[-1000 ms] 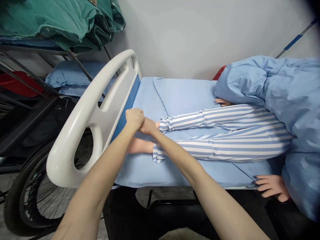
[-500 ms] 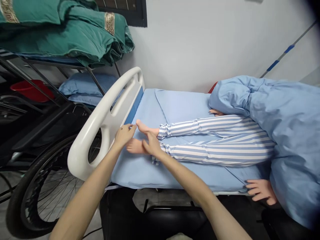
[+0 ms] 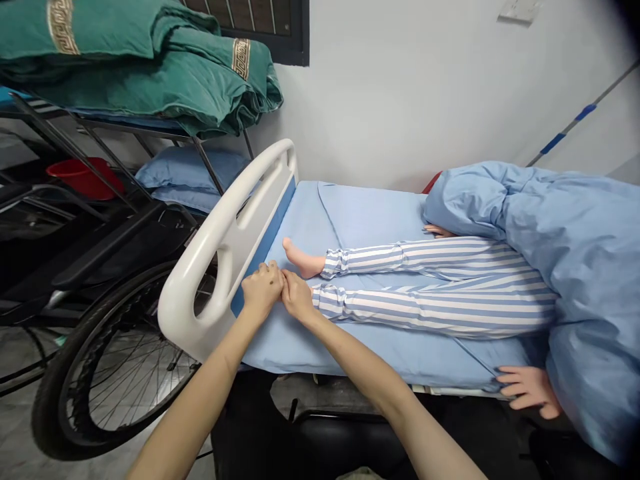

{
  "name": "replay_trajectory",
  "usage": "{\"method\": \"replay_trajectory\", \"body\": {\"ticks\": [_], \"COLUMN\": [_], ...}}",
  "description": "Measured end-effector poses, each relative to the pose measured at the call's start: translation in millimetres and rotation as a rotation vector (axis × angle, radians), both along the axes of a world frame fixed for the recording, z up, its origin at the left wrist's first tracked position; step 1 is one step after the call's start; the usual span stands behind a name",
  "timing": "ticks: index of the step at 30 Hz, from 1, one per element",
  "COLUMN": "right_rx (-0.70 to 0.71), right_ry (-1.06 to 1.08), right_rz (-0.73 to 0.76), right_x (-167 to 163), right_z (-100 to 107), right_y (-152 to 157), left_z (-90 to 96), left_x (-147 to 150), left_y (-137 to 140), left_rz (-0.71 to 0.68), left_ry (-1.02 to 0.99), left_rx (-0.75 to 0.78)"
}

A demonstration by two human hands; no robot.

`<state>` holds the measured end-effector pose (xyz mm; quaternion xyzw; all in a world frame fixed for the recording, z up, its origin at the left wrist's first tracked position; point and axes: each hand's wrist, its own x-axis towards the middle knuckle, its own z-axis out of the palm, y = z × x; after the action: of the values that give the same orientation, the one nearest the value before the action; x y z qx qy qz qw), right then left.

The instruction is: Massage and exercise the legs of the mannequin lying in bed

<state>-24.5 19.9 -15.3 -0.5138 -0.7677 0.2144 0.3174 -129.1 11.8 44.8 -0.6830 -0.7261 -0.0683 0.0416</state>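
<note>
A manikin lies on the bed in blue-and-white striped trousers (image 3: 400,308). My left hand (image 3: 263,288) and my right hand (image 3: 296,293) are closed together around its nearer foot, which they hide almost wholly. The left is at the toe end with its knuckles up; the right is closer to the ankle. Just beyond them the farther foot (image 3: 303,260) rests bare on the light blue sheet (image 3: 367,210), toes pointing up and left, with no hand on it.
Left of my hands rises the white footboard (image 3: 175,293); beside it stands a wheelchair wheel (image 3: 115,360). A bunched blue quilt (image 3: 575,240) covers the manikin's upper body. One manikin hand (image 3: 533,390) extends over the bed's near edge. Green folded bedding (image 3: 150,80) is piled on a rack.
My hands have come together over the nearer foot and closed around it. Before, the left was by the toes of both feet and the right between the ankles. The view shifted slightly left.
</note>
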Motion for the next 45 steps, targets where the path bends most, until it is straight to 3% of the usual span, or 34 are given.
{"method": "replay_trajectory", "body": {"ticks": [4,8,13,17,22,25,28,34,37,41,45], "right_rx": [-0.157,-0.170,-0.043,0.085,0.100,0.071,0.072,0.087,0.071,0.026,-0.037], "right_ry": [-0.073,-0.126,-0.198,-0.209,-0.236,-0.226,-0.221,-0.286,-0.312,-0.307,-0.326], "right_rz": [-0.118,-0.168,-0.109,0.002,0.140,0.129,0.087,-0.055,-0.104,-0.177,-0.156], "right_x": [-6,-6,4,12,10,6,4,3,2,0,-4], "right_z": [-1,-3,-16,-22,-13,-11,-15,-33,-34,-23,-7], "right_y": [15,17,0,-9,-2,4,5,-7,-16,-24,-20], "left_z": [15.7,22.1,-3.7,-13.6,19.0,31.0,19.1,-26.9,-34.1,-25.0,-0.8], "left_x": [3,0,-10,-11,-4,-2,-4,-10,-7,-3,-6], "left_y": [19,33,15,-1,12,21,16,-10,-12,-9,-3], "left_rz": [-0.043,-0.093,0.108,0.093,-0.055,-0.137,-0.098,-0.003,0.039,0.114,0.105], "left_ry": [0.039,0.071,-0.125,-0.164,0.102,0.156,0.118,-0.065,-0.166,-0.324,-0.239], "left_rx": [-0.089,-0.130,0.036,0.127,-0.066,-0.145,-0.097,0.078,0.095,0.134,0.045]}}
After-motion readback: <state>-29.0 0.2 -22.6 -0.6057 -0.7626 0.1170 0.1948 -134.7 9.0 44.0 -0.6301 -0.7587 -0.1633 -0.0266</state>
